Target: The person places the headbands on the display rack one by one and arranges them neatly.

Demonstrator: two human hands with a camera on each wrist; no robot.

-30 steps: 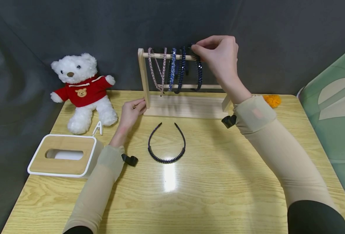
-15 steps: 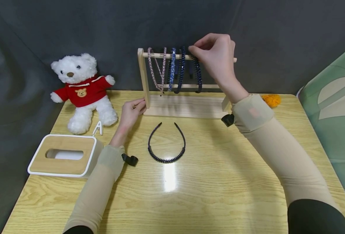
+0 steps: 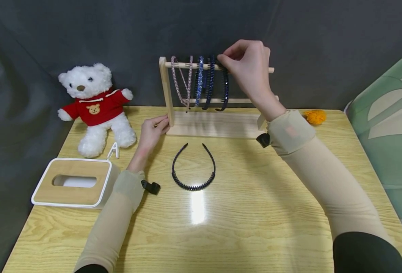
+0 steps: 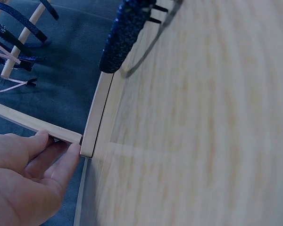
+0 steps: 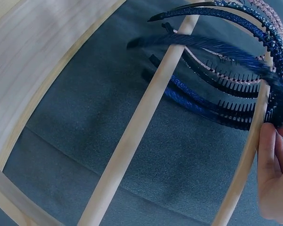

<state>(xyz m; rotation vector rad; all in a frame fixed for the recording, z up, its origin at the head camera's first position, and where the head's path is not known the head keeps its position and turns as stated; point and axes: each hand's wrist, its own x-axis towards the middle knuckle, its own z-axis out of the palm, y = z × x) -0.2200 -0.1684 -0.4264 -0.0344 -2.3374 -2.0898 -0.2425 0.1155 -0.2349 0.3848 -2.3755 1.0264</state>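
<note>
A pale wooden rack (image 3: 214, 125) stands at the back of the table. My left hand (image 3: 152, 131) holds the foot of its left post (image 4: 33, 120), thumb on one side and fingers on the other. At the top bar, my right hand (image 3: 250, 64) pinches a dark navy toothed headband (image 3: 225, 89), which hangs over the bar and looks blurred in the right wrist view. To its left hang a dark blue headband (image 3: 210, 83), a glittery blue headband (image 3: 200, 81) and pink braided headbands (image 3: 189, 79). Another dark toothed headband (image 3: 193, 187) lies on the table before the rack.
At the left sits a white teddy bear (image 3: 98, 108) in a red top. A tissue box (image 3: 76, 182) with a wooden lid is in front of it, with a white letter A (image 3: 113, 150) between them. Something orange and fluffy (image 3: 314, 117) lies behind my right forearm.
My right hand has shifted left along the top bar with the navy headband, bringing it closer to the others; its lower end has swung left. My left hand stays at the post.
</note>
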